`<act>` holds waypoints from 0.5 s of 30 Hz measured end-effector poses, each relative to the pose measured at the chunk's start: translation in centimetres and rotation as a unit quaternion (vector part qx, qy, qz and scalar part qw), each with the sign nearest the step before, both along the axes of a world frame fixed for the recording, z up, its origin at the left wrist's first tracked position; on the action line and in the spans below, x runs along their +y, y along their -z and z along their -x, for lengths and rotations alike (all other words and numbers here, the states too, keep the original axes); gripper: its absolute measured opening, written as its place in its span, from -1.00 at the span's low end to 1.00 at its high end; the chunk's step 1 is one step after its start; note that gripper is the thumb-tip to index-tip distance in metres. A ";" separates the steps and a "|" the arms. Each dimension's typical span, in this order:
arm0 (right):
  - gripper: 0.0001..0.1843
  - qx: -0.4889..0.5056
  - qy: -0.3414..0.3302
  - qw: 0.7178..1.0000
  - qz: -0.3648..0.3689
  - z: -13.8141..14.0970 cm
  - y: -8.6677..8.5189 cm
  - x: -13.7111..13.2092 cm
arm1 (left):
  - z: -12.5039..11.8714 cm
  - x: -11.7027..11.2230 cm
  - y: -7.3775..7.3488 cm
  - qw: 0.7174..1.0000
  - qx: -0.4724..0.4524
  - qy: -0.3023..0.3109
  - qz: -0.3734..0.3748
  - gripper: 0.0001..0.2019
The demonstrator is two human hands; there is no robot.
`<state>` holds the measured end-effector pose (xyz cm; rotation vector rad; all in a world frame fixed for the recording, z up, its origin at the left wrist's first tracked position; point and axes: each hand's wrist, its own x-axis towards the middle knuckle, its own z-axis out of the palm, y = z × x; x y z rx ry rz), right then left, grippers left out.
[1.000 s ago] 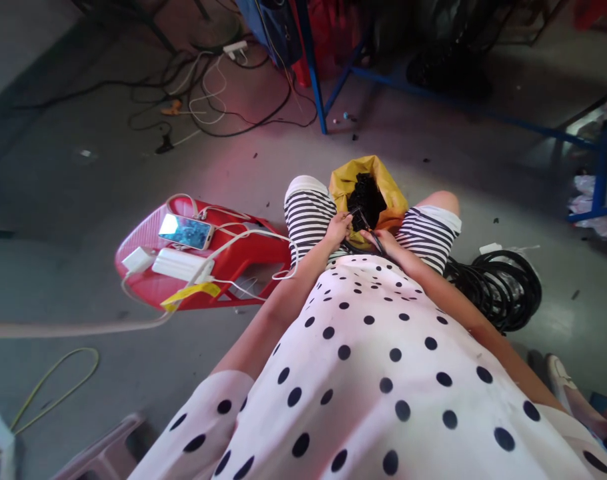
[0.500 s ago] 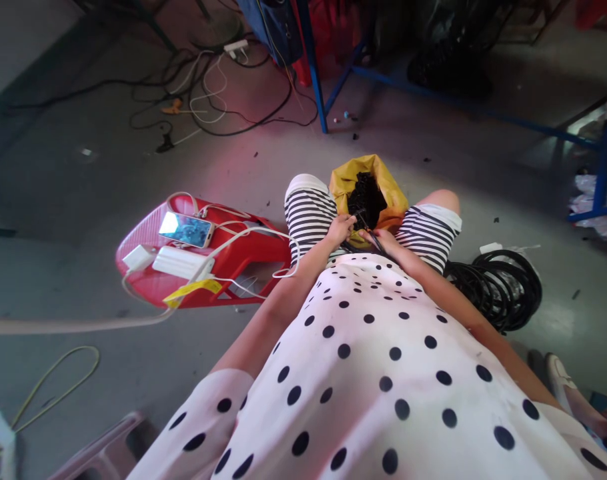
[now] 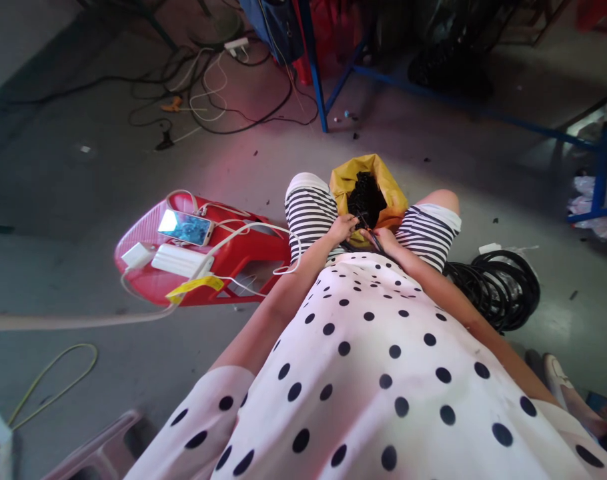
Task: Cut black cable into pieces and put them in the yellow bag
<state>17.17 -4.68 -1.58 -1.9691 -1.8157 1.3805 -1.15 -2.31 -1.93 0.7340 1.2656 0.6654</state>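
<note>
Scraps point(image 3: 355, 136) dot floor point(image 3: 223, 180) around yellow bag point(image 3: 341, 180).

Grey floor point(image 3: 148, 360) bears coiled black cable point(image 3: 518, 293) and red stool point(image 3: 256, 248).

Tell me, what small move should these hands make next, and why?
Perhaps shift the left hand and right hand slightly forward over the yellow bag: they're at its near edge, its mouth is open with black material inside, so anything dropped would likelier land in it.

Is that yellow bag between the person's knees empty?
No, the yellow bag has black stuff visible inside its open mouth.
</note>
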 end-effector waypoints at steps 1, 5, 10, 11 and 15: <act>-0.28 -0.002 0.000 1.000 -0.005 -0.1 0.2 0.0 | 0.0 0.0 0.1 1.000 0.003 -0.004 0.001 -0.68; -0.33 0.004 0.007 1.000 -0.018 -0.4 1.1 0.0 | -0.2 0.0 0.2 1.000 -0.002 -0.023 0.015 -0.72; -0.33 0.004 0.019 1.000 -0.018 -0.5 1.8 0.2 | -0.4 0.2 0.1 0.999 -0.003 -0.040 0.027 -0.74; -0.32 0.001 0.021 1.000 -0.017 -0.5 1.9 0.3 | -0.3 0.2 0.0 0.999 -0.006 -0.042 0.031 -0.74; -0.27 0.004 0.052 0.998 -0.017 -0.5 1.9 0.3 | 0.3 0.2 -0.5 0.992 -0.082 -0.057 0.081 -0.85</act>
